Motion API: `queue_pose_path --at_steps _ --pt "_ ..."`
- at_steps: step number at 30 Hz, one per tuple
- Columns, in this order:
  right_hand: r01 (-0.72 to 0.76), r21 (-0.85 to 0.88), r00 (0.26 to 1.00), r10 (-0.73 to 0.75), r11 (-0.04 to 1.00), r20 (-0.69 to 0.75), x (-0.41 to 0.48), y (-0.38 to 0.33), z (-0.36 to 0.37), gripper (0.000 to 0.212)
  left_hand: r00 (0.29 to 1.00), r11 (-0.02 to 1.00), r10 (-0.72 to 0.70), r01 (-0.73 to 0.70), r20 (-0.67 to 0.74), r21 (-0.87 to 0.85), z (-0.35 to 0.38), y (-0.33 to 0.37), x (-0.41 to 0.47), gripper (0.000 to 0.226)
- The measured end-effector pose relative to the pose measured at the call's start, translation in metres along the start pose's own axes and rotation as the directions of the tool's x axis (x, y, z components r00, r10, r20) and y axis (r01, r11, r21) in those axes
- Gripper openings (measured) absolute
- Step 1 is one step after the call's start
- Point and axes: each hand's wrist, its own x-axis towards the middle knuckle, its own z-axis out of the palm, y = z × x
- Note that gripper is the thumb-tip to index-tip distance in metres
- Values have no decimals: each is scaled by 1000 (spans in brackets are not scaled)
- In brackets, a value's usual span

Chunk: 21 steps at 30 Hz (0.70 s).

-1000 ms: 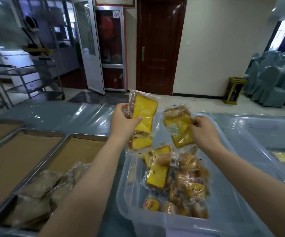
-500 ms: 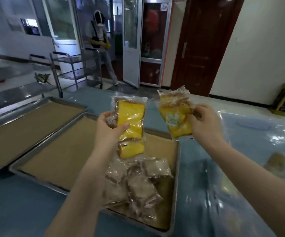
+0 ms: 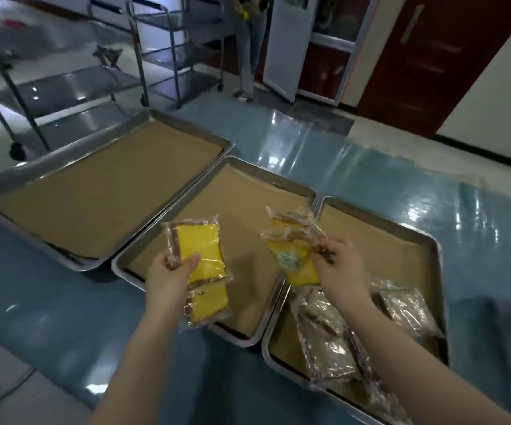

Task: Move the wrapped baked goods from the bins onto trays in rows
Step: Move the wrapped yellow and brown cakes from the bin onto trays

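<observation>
My left hand (image 3: 170, 279) grips two clear-wrapped yellow cake slices (image 3: 200, 253), one stacked below the other, held over the near end of the middle tray (image 3: 235, 191). My right hand (image 3: 341, 266) grips more wrapped yellow cake packets (image 3: 294, 256) above the seam between the middle tray and the right tray (image 3: 407, 237). All three metal trays are lined with brown paper. The right tray holds several wrapped brownish baked goods (image 3: 324, 335) at its near end. The left tray (image 3: 101, 191) shows only paper. The bins are out of view.
The trays sit on a table under glossy blue plastic sheeting (image 3: 370, 167). Steel trolleys (image 3: 168, 47) stand beyond the table at the upper left. A person's legs (image 3: 248, 50) show by a white door (image 3: 284, 47). A dark wooden door (image 3: 438, 56) is at the upper right.
The view swung left and down from the clear bin to the three trays. Both hands carried their yellow packets from above the bin to low over the middle and right trays.
</observation>
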Motion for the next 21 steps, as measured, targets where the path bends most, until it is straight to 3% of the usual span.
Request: queue_pose_path --at_steps 6,9,12,15,18,21 --pt "8 -30 993 -5 1000 114 10 -20 87 26 994 995 -80 74 -77 -72 -9 -23 56 9" --pt "-20 -96 996 28 995 83 12 -23 110 31 992 999 -51 50 -114 -5 -8 -30 80 41" --pt "-5 -199 1000 8 980 10 10 -25 124 39 998 999 -32 33 -51 19 -6 -41 93 70" --pt "181 -356 971 -109 917 214 -3 -21 139 58 999 963 43 -50 32 264 -5 -55 90 72" --pt "352 -440 870 -116 826 479 -22 -11 161 68 976 844 191 -217 103 490 -6 -62 82 62" --pt "402 -493 831 -81 771 551 -26 5 170 74 954 771 240 -298 177 563 -10 -63 76 62"
